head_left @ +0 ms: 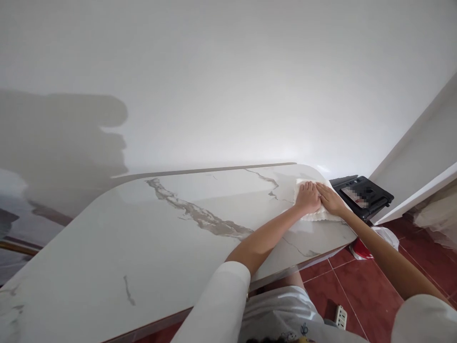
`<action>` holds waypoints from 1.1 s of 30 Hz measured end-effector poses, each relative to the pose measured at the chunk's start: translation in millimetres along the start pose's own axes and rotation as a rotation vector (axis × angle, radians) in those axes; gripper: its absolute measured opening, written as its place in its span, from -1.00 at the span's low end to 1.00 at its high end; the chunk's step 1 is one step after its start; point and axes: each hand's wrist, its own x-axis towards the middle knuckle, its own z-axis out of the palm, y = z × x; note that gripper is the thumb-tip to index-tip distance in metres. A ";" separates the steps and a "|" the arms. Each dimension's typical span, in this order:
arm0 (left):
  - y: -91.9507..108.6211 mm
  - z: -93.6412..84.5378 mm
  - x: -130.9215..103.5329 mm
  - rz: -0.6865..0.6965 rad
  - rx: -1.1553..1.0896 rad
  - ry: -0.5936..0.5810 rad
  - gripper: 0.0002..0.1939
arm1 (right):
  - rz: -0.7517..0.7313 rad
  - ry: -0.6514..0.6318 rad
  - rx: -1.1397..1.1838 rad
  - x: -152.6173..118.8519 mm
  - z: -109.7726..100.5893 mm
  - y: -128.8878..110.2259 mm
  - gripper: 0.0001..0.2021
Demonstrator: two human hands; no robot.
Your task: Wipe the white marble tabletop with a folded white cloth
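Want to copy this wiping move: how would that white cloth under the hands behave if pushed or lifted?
The white cloth looks soft and rumpled, so it would likely droop when lifted. Under the left hand and right hand, it probably slides easily on the glossy marble table.

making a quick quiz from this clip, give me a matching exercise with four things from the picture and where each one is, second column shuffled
Things
1. white cloth
2. black device
3. white power strip
4. left hand

Places
A. on the red tiled floor, near the person's lap
B. flat on the cloth, beside the right hand
C. just past the far right corner of the marble table
D. on the table top, under both hands

Pairs: 1-D, 2-C, 3-A, 4-B
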 end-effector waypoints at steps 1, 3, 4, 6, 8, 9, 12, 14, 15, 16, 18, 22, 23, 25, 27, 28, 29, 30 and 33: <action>-7.8 0.9 7.4 -0.012 0.004 0.004 -0.45 | -0.003 0.008 0.012 11.5 4.2 3.4 -0.49; -23.1 2.1 21.8 -0.034 0.013 0.008 -0.47 | -0.012 0.014 0.028 34.2 12.2 9.6 -0.50; -30.6 2.4 29.0 -0.044 0.014 0.006 -0.47 | -0.013 0.011 0.030 45.3 15.7 12.2 -0.50; -45.7 2.6 43.0 -0.065 0.010 -0.007 -0.47 | -0.005 -0.005 0.025 66.9 21.8 15.9 -0.49; -60.5 2.6 55.7 -0.087 0.006 -0.024 -0.46 | 0.012 -0.022 0.023 87.5 26.8 17.9 -0.49; -67.8 2.6 61.3 -0.099 0.006 -0.032 -0.46 | 0.020 -0.029 0.029 97.3 29.0 18.2 -0.49; -88.5 2.3 73.0 -0.128 0.027 -0.038 -0.47 | 0.033 -0.033 0.064 123.4 34.9 16.4 -0.50; -101.1 1.7 76.3 -0.144 0.047 -0.033 -0.47 | 0.035 -0.028 0.085 137.7 38.8 12.7 -0.50; -107.1 1.1 76.6 -0.151 0.056 -0.030 -0.47 | 0.037 -0.026 0.092 143.9 40.8 10.0 -0.50; -112.8 0.2 76.1 -0.157 0.064 -0.023 -0.47 | 0.038 -0.027 0.098 149.6 42.8 6.7 -0.50; -123.4 -2.4 73.2 -0.165 0.077 -0.008 -0.47 | 0.035 -0.032 0.107 159.3 46.5 -1.4 -0.50; -140.3 -10.8 60.9 -0.192 0.104 0.004 -0.48 | 0.001 -0.038 0.127 172.1 50.5 -23.2 -0.50; -143.3 -13.3 56.5 -0.201 0.109 0.000 -0.48 | -0.009 -0.041 0.130 173.6 50.7 -29.4 -0.50; -147.1 -18.1 46.0 -0.220 0.117 -0.004 -0.48 | -0.026 -0.053 0.137 174.3 50.1 -41.7 -0.49; -147.4 -22.6 33.7 -0.237 0.129 -0.005 -0.48 | -0.045 -0.070 0.146 171.7 48.6 -53.0 -0.49; -146.1 -24.7 27.1 -0.243 0.138 -0.002 -0.48 | -0.056 -0.077 0.151 169.1 47.4 -58.1 -0.49; -143.9 -26.7 20.4 -0.250 0.147 0.001 -0.47 | -0.068 -0.083 0.158 165.8 46.0 -62.5 -0.49; -140.8 -28.5 13.9 -0.255 0.154 0.004 -0.47 | -0.080 -0.089 0.163 161.7 44.3 -66.4 -0.49; -127.3 -32.9 -3.4 -0.274 0.159 0.007 -0.45 | -0.109 -0.107 0.173 146.1 37.1 -74.9 -0.49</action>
